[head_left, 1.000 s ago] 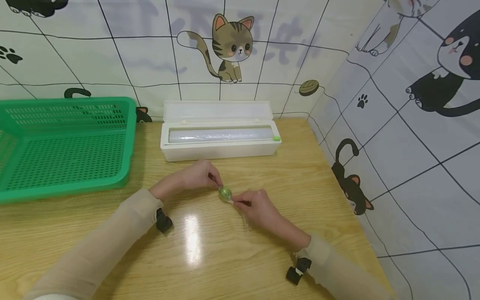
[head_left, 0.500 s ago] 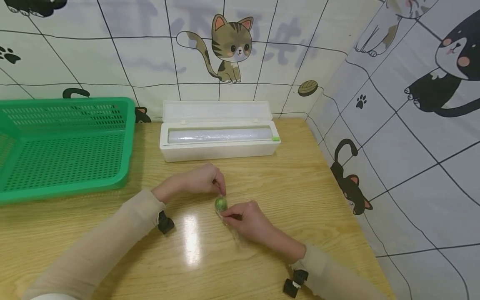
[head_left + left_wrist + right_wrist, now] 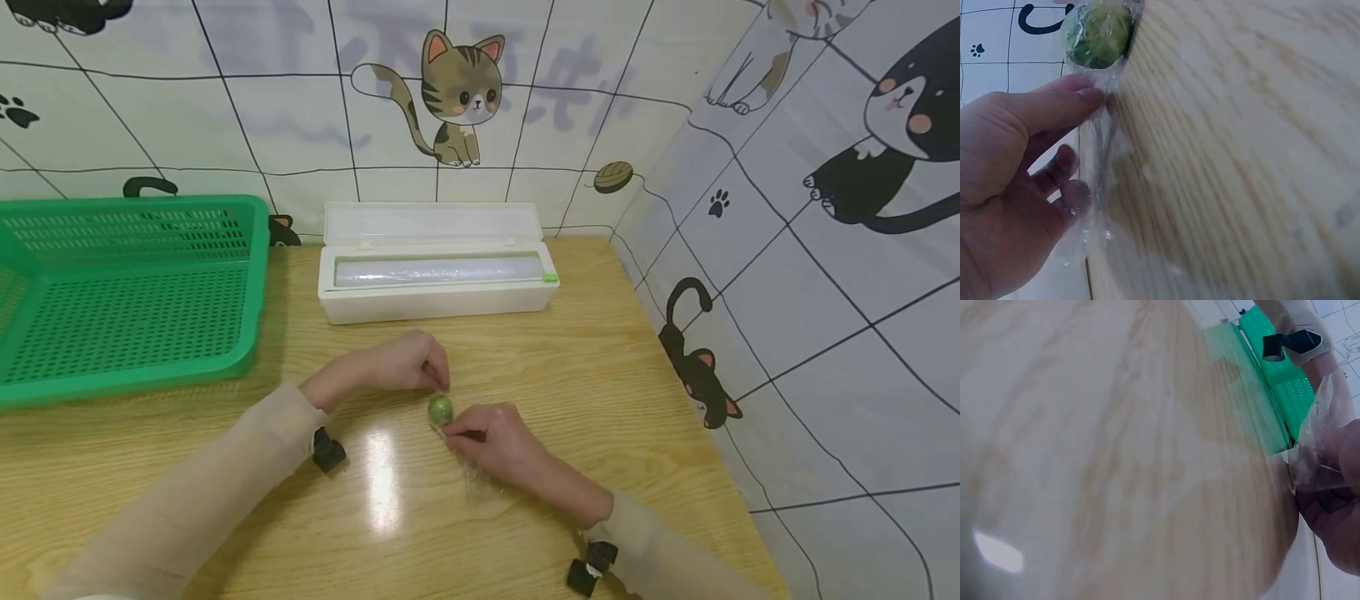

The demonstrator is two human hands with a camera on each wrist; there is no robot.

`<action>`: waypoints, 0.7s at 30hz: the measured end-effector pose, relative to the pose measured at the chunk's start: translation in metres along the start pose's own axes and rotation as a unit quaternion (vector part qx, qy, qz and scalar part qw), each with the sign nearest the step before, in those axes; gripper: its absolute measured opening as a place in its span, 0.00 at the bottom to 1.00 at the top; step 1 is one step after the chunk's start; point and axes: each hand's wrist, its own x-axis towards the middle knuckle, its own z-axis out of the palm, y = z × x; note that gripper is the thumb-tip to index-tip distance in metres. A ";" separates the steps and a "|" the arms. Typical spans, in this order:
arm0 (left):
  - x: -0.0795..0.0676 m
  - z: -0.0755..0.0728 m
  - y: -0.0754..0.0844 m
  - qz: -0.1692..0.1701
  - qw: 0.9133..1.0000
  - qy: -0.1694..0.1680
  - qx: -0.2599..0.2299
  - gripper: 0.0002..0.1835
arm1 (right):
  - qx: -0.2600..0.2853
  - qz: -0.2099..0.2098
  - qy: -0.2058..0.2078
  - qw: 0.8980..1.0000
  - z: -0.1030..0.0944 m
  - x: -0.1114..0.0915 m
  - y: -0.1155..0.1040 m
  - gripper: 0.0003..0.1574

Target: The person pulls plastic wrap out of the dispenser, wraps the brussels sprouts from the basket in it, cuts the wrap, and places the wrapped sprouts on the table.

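Observation:
A small round green vegetable, apparently a Brussels sprout (image 3: pixel 440 410), sits wrapped in clear cling film between the hands in the head view. The left hand (image 3: pixel 408 362) pinches the film on its far side. On the near side the right hand (image 3: pixel 497 437) pinches the opposite end of the film. In the left wrist view, thumb and forefinger grip the twisted film (image 3: pixel 1099 147) just below the sprout (image 3: pixel 1097 34), and loose film trails past the other fingers. The right wrist view catches bunched film (image 3: pixel 1321 415) at the right hand (image 3: pixel 1335 500); the sprout is hidden there.
A long white cling film box (image 3: pixel 442 302) stands with its lid raised at the back of the wooden table (image 3: pixel 600 367), a roll (image 3: pixel 442 271) inside. At the left is a green plastic basket (image 3: pixel 247 358). A cat-patterned wall covering (image 3: pixel 300 125) borders the back and right.
Both hands have brought the wrapped sprout a little nearer and left. The right hand has swung round to its near side, so the film's ends lie more front to back than sideways.

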 end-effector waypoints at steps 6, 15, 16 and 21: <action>-0.014 -0.004 0.001 -0.033 0.995 0.097 0.015 0.15 | -0.017 0.016 0.007 1.000 -0.008 0.002 0.001 0.06; -0.039 0.000 0.017 -0.111 0.983 0.141 -0.035 0.04 | -0.013 0.101 0.017 0.995 -0.024 0.023 0.009 0.07; -0.040 0.003 0.018 -0.117 0.984 0.131 -0.036 0.03 | -0.016 0.112 0.013 0.994 -0.026 0.027 0.010 0.07; -0.045 0.018 0.019 -0.163 0.974 0.129 -0.086 0.05 | -0.015 0.143 -0.021 0.989 -0.029 0.042 0.013 0.09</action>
